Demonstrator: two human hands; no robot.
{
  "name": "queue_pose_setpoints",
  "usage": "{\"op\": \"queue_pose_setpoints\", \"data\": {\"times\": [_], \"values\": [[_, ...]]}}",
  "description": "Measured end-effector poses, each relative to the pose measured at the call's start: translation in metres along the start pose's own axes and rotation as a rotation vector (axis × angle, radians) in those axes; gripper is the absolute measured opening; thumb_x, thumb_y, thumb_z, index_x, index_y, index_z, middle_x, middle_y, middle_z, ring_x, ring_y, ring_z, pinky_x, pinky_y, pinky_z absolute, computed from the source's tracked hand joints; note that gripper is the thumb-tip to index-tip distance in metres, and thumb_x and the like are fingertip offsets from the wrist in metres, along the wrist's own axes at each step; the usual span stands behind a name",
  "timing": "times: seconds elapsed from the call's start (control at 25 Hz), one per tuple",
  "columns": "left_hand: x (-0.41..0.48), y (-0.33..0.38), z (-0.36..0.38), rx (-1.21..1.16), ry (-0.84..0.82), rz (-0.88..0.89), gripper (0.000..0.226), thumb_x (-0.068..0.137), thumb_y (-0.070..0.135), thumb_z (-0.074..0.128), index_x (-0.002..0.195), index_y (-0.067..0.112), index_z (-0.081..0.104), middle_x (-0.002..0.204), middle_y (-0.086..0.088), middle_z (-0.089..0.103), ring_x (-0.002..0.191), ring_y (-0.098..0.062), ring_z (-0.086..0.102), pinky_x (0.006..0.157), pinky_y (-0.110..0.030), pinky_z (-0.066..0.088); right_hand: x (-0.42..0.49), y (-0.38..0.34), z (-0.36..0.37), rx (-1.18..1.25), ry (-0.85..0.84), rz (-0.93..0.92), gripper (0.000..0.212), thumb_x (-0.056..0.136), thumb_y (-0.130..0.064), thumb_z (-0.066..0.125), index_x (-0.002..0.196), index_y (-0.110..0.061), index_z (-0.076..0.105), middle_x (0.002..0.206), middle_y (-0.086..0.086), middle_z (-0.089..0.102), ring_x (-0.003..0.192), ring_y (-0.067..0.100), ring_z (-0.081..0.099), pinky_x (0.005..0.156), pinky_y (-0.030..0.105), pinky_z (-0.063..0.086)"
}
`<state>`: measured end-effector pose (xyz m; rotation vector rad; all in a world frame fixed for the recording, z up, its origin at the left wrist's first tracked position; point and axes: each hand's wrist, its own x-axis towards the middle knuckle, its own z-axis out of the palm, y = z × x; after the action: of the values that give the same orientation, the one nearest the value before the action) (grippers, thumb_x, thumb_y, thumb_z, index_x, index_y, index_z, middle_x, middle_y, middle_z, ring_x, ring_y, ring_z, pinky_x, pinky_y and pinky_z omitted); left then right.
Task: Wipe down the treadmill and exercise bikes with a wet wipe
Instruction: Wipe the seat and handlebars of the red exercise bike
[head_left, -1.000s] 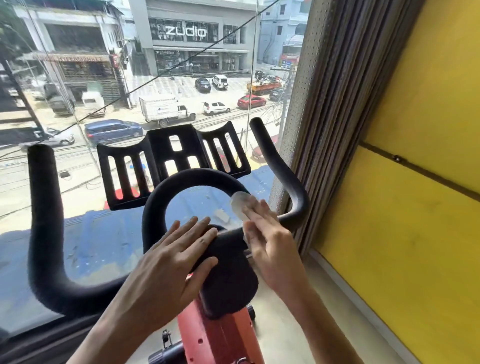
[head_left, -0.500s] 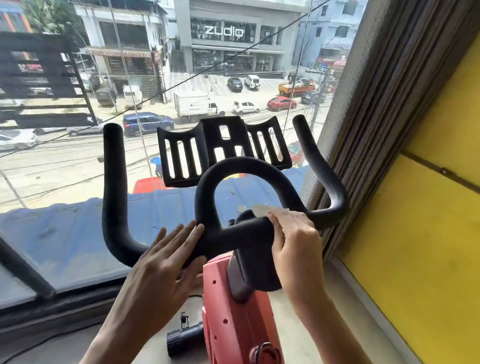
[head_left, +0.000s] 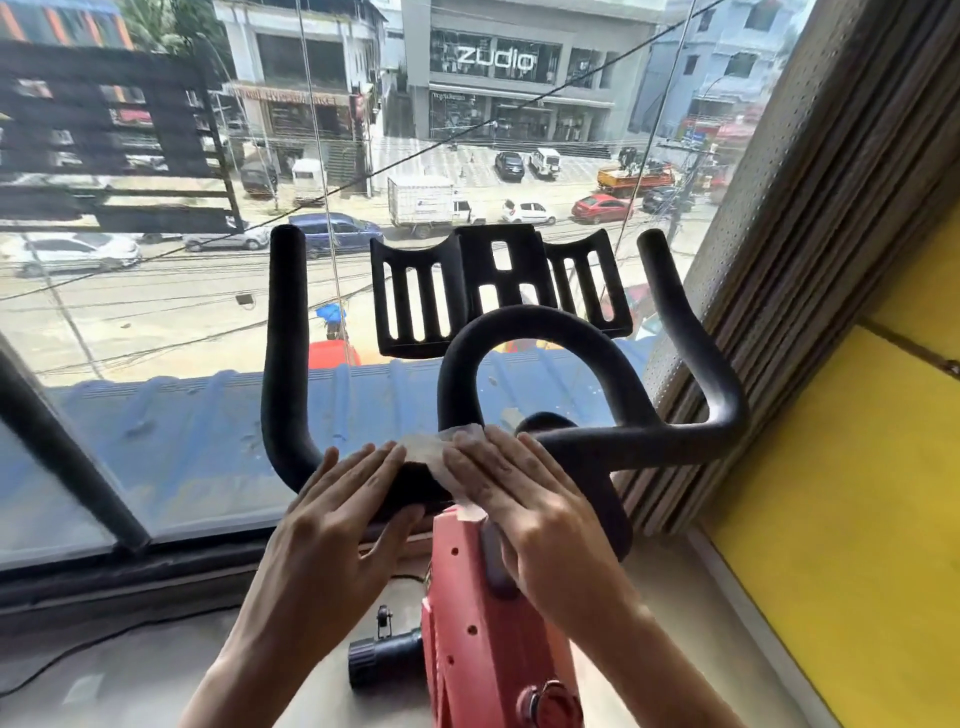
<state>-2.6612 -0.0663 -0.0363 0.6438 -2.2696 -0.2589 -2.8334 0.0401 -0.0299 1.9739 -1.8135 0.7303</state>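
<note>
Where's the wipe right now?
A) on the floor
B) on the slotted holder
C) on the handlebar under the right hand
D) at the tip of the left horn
C: the wipe lies on the handlebar, pressed under the flat fingers of the right hand, with the left hand beside it.

matt black handlebar (head_left: 597, 452), translucent wet wipe (head_left: 423, 449)

The only word that reads clearly is "zudio", in white lowercase letters on a dark sign (head_left: 496, 60) high on the front of the grey building (head_left: 415, 78) across the street. The shop banner (head_left: 291, 96) on the building to its left and the marking on the white truck (head_left: 421, 200) are too blurred to read
</note>
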Motion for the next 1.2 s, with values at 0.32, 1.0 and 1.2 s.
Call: {"op": "queue_pose_setpoints", "data": {"times": [0.32, 1.0, 1.2], "values": [[0.010, 0.011, 0.000, -0.093, 0.001, -0.077, 0.055, 0.087, 0.045, 0.049, 0.121, 0.003, 0.063, 0.124, -0.004, 0.061, 0.119, -0.018, 0.057, 0.111, -0.025, 0.029, 0.012, 0.042, -0.039, 0.164, 0.179, 0.302, 0.037, 0.093, -0.005, 0.052, 0.130, -0.003, 0.055, 0.136, 0.010, 0.054, 0.132, 0.024, 0.046, 0.109, 0.035, 0.035], [0.102, 0.024, 0.008, -0.196, -0.025, -0.219, 0.066, 0.086, 0.064, 0.049, 0.133, 0.017, 0.055, 0.137, 0.013, 0.043, 0.121, -0.016, 0.055, 0.091, -0.035, 0.051, 0.139, 0.136, -0.041, 0.372, -0.270, -0.138, 0.031, 0.086, -0.006, 0.055, 0.112, 0.008, 0.064, 0.115, 0.005, 0.063, 0.108, 0.005, 0.055, 0.095, 0.005, 0.038], [0.147, 0.023, 0.036, -0.200, -0.116, -0.088, 0.062, 0.088, 0.034, 0.066, 0.141, 0.012, 0.044, 0.148, 0.006, 0.034, 0.135, 0.001, 0.024, 0.106, -0.005, 0.014, 0.109, 0.152, -0.066, -0.134, -0.317, 0.285, 0.019, 0.093, -0.023, 0.058, 0.099, -0.009, 0.069, 0.085, 0.014, 0.069, 0.081, 0.031, 0.066, 0.074, 0.039, 0.053]]}}
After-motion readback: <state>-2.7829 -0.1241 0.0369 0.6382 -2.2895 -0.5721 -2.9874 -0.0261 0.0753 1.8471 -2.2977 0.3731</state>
